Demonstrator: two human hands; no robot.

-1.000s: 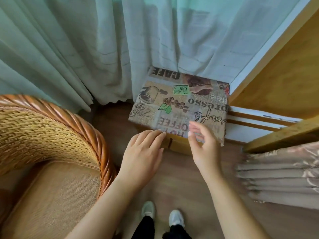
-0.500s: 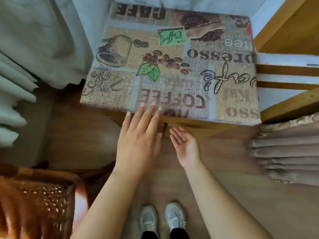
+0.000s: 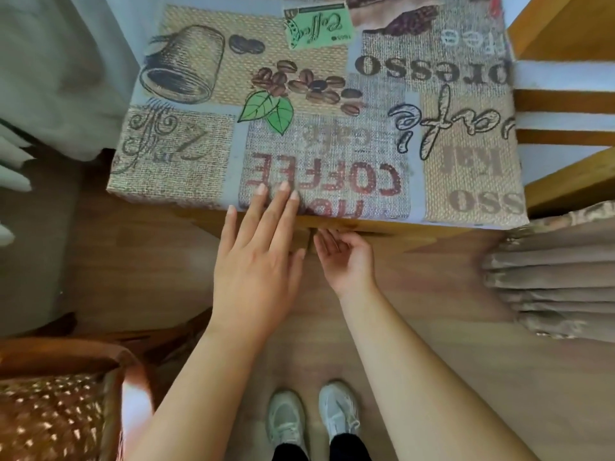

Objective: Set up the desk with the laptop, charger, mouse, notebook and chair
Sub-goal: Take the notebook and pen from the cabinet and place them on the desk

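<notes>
Wicker chair (image 3: 56,410): bottom left corner of view, blurred; reddish-brown woven rim and seat only partly in frame. Stands on the floor, well apart from the desk's near edge.

Pale curtain (image 3: 50,78): upper left, hanging in folds beside the desk's left edge and reaching down to the floor.

Desk (image 3: 332,224): small wooden top, its near edge showing as a yellow-brown strip below the cloth. No laptop, charger, mouse or notebook lies on the part in view.

Cloth (image 3: 206,151): covers the desk top from left edge to right edge; printed with a coffee cup, beans, green leaves and the words "COFFEE", "cafe" and "espresso", all upside down to the wearer.

Left hand (image 3: 256,261): palm down, fingers straight and spread slightly, holding nothing. Its fingertips (image 3: 283,189) lie on the cloth at the desk's near edge, about the middle, over the red lettering.

Right hand (image 3: 346,257): just beside the left, palm turned up, fingers loosely curled and parted, nothing in it. Fingertips reach to the underside of the desk's near edge; whether they touch the wood cannot be told.

Shoes (image 3: 312,417): a light pair on the wooden floor (image 3: 466,377), bottom centre, toes toward the desk.

Wooden frame (image 3: 565,104): yellow-brown bars beside the desk's right edge.

Brown curtain (image 3: 552,277): gathered in folds at the right, just below the desk's near right corner.
</notes>
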